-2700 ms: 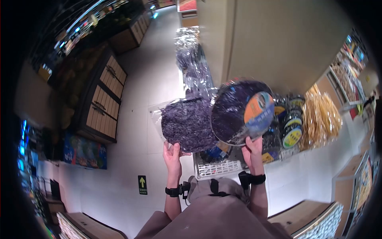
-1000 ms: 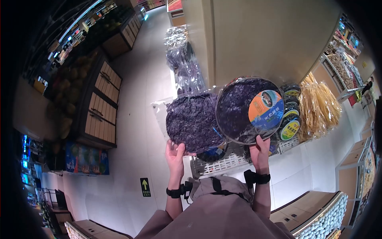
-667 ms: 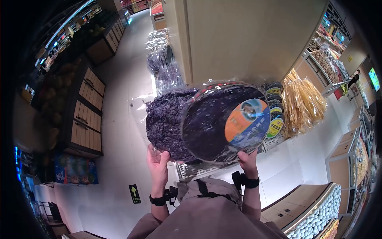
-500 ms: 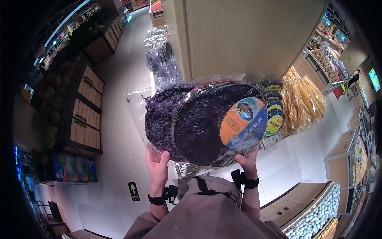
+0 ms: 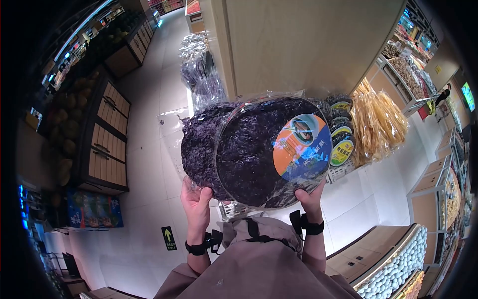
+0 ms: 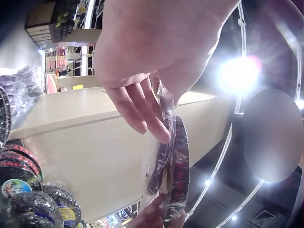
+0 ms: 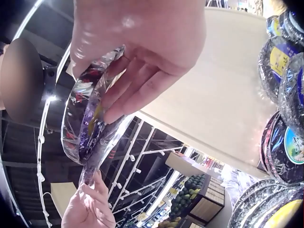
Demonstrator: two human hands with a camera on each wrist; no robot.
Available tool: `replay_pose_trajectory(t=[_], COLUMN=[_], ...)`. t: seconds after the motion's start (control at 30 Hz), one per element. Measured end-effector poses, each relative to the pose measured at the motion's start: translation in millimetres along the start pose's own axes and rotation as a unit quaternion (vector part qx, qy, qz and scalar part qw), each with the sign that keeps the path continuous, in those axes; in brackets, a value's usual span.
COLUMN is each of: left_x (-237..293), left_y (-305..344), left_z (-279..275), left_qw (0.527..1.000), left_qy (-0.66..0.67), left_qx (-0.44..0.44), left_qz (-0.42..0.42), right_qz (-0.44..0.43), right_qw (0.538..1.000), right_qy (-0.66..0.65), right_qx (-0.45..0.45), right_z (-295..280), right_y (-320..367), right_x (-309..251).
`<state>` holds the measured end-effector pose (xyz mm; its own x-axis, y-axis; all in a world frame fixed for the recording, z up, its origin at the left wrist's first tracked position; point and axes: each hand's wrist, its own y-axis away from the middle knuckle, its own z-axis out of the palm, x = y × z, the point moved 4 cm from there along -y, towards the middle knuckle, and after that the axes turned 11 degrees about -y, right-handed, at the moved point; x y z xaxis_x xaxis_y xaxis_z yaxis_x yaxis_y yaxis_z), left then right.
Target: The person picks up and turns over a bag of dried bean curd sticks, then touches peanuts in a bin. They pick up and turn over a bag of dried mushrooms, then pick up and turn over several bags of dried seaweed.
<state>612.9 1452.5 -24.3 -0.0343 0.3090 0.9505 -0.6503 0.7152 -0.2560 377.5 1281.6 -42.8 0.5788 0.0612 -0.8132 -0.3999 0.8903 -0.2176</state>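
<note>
In the head view, my left hand (image 5: 196, 204) pinches the lower edge of a clear-wrapped dark purple sheet (image 5: 201, 149). My right hand (image 5: 310, 200) grips the lower right edge of a round dark pack (image 5: 249, 154) with an orange and blue label (image 5: 302, 147). That pack overlaps the right part of the sheet in front. Seen from the left wrist, the two packs stand face to face, nearly edge-on, with my left hand's fingers (image 6: 137, 104) behind the sheet. In the right wrist view, my right hand's fingers (image 7: 135, 90) lie against the back of the round pack (image 7: 76, 118).
Behind the packs, a white perforated tray (image 5: 234, 212) holds small round packs (image 5: 342, 152). Bagged yellow sticks (image 5: 381, 124) lie to the right. A tall beige panel (image 5: 303, 45) rises beyond. Wooden cabinets (image 5: 107, 139) line the left; a counter with pale round items (image 5: 398, 264) is lower right.
The round pack has shifted left from beside the sheet to partly cover it, and my hands have come closer together. Over the last half second its label has tilted slightly and risen.
</note>
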Motion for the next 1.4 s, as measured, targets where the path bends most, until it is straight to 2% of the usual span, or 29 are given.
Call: replay_pose_trajectory(t=[0.27,0.3,0.33,0.37,0.4,0.47,0.53,0.6,0.67,0.73,0.8,1.03,1.4], left_x=[3,4,4,2,-1,-9,-12,-21,-18,-14,-18,-8,8], left_y=[4,5,6,8,10,16,23,34,38,43,51,68,64], left_z=[-3,-5,-8,-11,-17,-26,-38,-49,-51,-55,-59,-74,-70], left_qw=[1.000,1.000,0.998,0.995,0.995,0.991,0.988,0.970,0.973,0.975,0.979,0.981,0.983], left_qy=[-0.005,-0.006,0.022,0.049,0.049,0.037,0.015,-0.072,-0.046,-0.101,-0.083,-0.051,-0.063], left_qx=[0.012,0.016,0.010,0.007,0.015,-0.033,-0.028,-0.037,-0.035,0.005,0.034,0.099,0.113], left_qz=[-0.014,-0.015,-0.052,-0.089,-0.091,-0.125,-0.153,-0.229,-0.224,-0.195,-0.183,-0.158,-0.132], right_qz=[0.003,0.035,0.067,0.065,0.073,0.149,0.170,0.183,0.204,0.224,0.216,0.262,0.251], right_qw=[1.000,0.999,0.997,0.997,0.996,0.986,0.981,0.977,0.974,0.970,0.973,0.960,0.963], right_qy=[0.028,0.026,0.025,0.026,0.027,-0.036,-0.068,-0.104,-0.079,-0.052,-0.033,-0.045,-0.063], right_qx=[0.003,0.016,0.029,-0.029,-0.034,-0.060,-0.063,-0.036,-0.056,-0.077,-0.080,-0.084,-0.076], right_z=[-11,-17,-17,-12,-10,-5,3,7,8,16,24,43,43], right_y=[5,3,-2,-8,-12,-14,-10,-8,-9,-9,-10,-7,-11], right_x=[6,8,8,2,2,11,20,28,36,41,43,58,67])
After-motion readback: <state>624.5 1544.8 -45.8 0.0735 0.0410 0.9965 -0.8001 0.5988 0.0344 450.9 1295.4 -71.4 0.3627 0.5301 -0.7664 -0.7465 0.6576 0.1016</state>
